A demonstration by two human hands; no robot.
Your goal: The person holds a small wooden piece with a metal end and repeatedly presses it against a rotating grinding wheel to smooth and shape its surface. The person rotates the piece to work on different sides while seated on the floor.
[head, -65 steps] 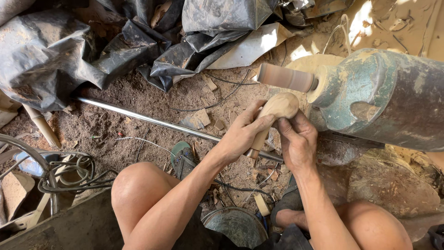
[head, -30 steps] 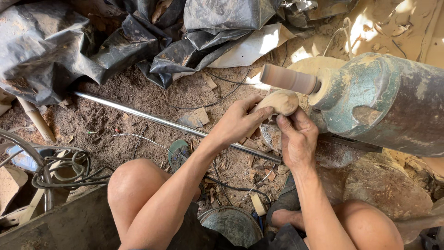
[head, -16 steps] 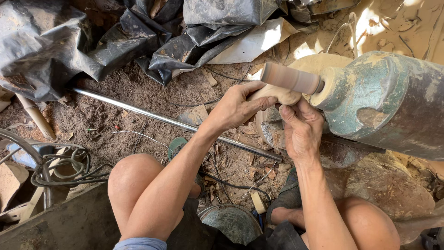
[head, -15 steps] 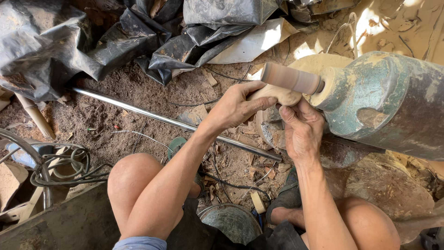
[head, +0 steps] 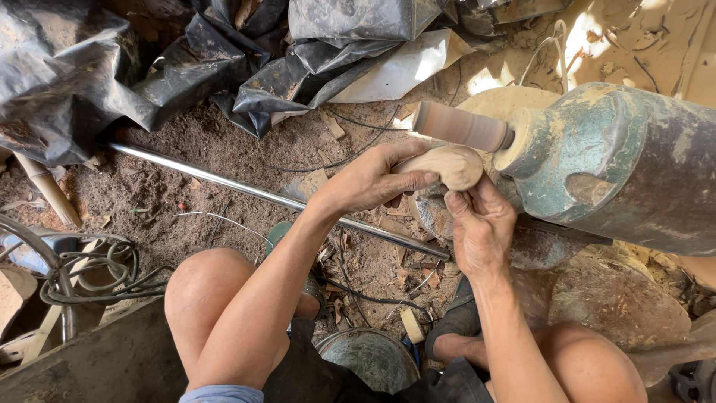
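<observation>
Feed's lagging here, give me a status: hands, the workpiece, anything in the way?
Left hand and right hand both grip the rounded wooden piece. Piece sits just under the sanding drum on the green motor. Steel rod below on the ground, apart.

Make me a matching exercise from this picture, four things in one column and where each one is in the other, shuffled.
Things:
1. wooden piece
2. metal rod
3. sanding drum
4. plastic sheeting

Places:
A. heaped along the top of the view
B. held in the left hand and right hand
C. sticking out of the green motor housing
D. lying on the dirt floor

Pairs: 1-B, 2-D, 3-C, 4-A
</observation>
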